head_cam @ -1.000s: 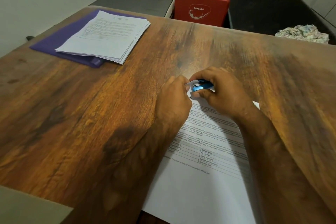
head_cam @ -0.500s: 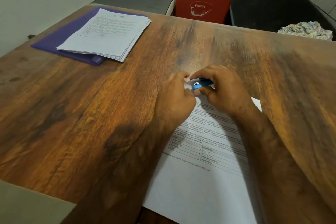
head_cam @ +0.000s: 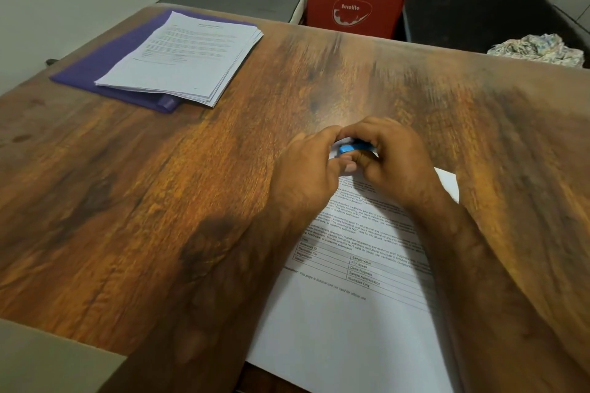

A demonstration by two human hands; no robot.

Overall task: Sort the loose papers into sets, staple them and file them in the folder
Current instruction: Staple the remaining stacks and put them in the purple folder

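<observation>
Both left hand and right hand fingers tight around blue stapler; wooden table, red case.

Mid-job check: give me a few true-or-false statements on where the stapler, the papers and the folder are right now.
1. The blue stapler is at the far corner of the near sheets. True.
2. Only the right hand is at the stapler. False: the left hand pinches at its front end too.
3. The purple folder lies on top of the paper stack. False: the stack lies on the folder.
4. The red case is off the table, beyond its far edge. True.
</observation>
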